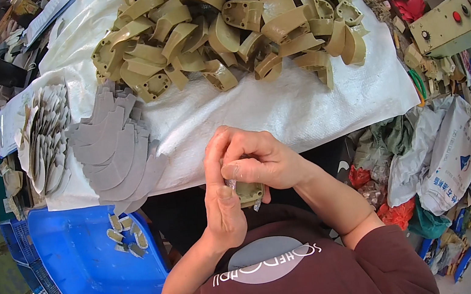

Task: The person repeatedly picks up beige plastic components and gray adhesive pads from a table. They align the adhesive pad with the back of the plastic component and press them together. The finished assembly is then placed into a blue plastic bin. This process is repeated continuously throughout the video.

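Observation:
Close to my chest, both hands are closed around a khaki plastic shoe heel (249, 194), and only part of it shows between them. My right hand (257, 159) bends over its top, thumb pressed toward the left hand. Along its left side lies my left hand (223, 210), fingers pointing up and meeting the right hand's. A thin shiny edge shows by the heel; what it is I cannot make out. Beyond my hands a big heap of khaki heels (223, 32) covers the far part of the table. Fanned grey curved sheet pieces (109, 148) lie left of my hands.
A white woven sheet (198, 146) drapes the table. Farther left stand stacked pale cut pieces (48, 136). A blue chair (94, 268) at lower left holds several small heel-shaped pieces (128, 233). At right are a control box (447, 27) with a red button and stuffed plastic bags (452, 156).

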Demonstrator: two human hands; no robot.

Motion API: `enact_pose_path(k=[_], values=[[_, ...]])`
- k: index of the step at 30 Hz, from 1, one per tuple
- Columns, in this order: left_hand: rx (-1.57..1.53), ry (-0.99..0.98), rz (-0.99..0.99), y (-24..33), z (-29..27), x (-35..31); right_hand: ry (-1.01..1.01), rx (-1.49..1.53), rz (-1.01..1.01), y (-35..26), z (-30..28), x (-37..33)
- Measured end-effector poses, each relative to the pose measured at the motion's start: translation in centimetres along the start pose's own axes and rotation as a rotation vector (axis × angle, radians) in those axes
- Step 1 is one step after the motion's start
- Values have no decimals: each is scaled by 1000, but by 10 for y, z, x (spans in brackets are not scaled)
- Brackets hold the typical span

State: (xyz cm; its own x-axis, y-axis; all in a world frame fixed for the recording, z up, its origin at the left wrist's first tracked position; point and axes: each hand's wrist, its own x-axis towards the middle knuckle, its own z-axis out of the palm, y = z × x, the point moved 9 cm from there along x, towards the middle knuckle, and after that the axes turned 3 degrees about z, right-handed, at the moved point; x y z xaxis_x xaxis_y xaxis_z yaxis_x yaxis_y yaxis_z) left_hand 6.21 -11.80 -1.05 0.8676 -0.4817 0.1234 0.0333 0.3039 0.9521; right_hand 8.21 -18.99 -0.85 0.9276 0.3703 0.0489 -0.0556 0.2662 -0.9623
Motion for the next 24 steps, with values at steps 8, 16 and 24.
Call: enact_pose_path(k=[8, 16, 24], values=[[-1, 331, 79, -8, -38, -5, 154, -132, -186, 8, 14, -19], [-217, 232, 81, -22, -26, -8, 258, -159, 4, 13, 5, -23], [596, 17, 302, 18, -18, 3, 260, -810, -132, -33, -3, -11]])
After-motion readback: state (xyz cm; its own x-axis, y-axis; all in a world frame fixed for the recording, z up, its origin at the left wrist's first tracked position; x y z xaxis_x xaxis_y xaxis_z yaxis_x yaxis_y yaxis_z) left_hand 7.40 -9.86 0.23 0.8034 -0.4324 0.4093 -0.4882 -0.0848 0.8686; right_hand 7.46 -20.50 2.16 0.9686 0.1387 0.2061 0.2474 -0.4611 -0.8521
